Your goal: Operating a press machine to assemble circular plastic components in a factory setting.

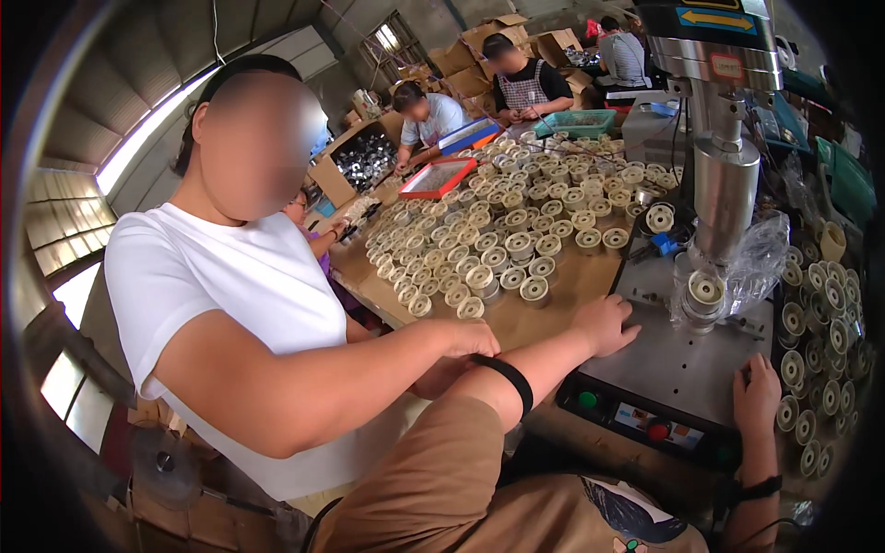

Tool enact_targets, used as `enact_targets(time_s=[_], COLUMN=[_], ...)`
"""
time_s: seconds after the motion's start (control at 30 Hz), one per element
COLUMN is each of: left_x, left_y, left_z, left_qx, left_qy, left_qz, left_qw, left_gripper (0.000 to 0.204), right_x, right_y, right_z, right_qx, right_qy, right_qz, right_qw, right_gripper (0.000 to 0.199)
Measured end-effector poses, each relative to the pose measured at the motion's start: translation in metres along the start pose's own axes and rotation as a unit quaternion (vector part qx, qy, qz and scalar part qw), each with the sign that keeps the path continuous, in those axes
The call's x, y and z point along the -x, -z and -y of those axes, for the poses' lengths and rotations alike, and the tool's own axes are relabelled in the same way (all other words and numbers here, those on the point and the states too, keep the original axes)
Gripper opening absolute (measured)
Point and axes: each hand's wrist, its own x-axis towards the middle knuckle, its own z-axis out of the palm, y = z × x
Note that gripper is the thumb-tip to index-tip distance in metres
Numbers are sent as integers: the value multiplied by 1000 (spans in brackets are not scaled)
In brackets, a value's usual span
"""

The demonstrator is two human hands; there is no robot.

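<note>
My left hand [604, 324] rests on the left edge of a press machine's dark metal base plate [645, 364], empty, its fingers loosely bent and apart. A black band [507, 380] circles my left forearm below the brown sleeve. A person in a white T-shirt [212, 267] stands at my left with hands [461, 346] at that band. At the plate's right edge is my right hand [758, 392], fingers slightly curled and holding nothing visible. Between my hands, a round cream-and-metal part [705, 290] sits under the steel press head [724, 203], with clear plastic film [758, 258] around it.
Many similar round parts [516, 244] cover the table to the left, and more [820, 313] lie at the right. Green and red buttons [657, 430] are on the machine's front. A red-rimmed tray [438, 178] and a green basket [573, 123] stand farther back, near other seated people.
</note>
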Motion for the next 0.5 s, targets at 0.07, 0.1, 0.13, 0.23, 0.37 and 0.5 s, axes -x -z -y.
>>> enact_targets(time_s=[0.07,0.1,0.13,0.23,0.37,0.5], left_x=[0,0,-2,-3,-3,-2], left_y=[-3,-5,-7,-12,-15,-9], left_z=[3,4,6,6,7,5], left_qx=[2,2,-1,-8,-13,-5], left_qy=[-2,-1,-6,-12,-19,-16], left_qz=[0,1,-17,-36,-48,-45], left_qw=[1000,1000,1000,999,999,999], left_gripper=[43,43,41,39,38,37], right_x=[0,-1,-1,-1,0,0], right_y=[-1,-1,-1,0,1,-2], right_z=[-1,0,0,-1,0,-3], right_qx=[-3,-2,-1,-12,-16,-5], right_qy=[1,12,23,10,7,18], right_qz=[-3,-6,-9,-5,-8,-10], right_qw=[1000,1000,1000,1000,1000,1000], right_gripper=[21,21,21,21,21,20])
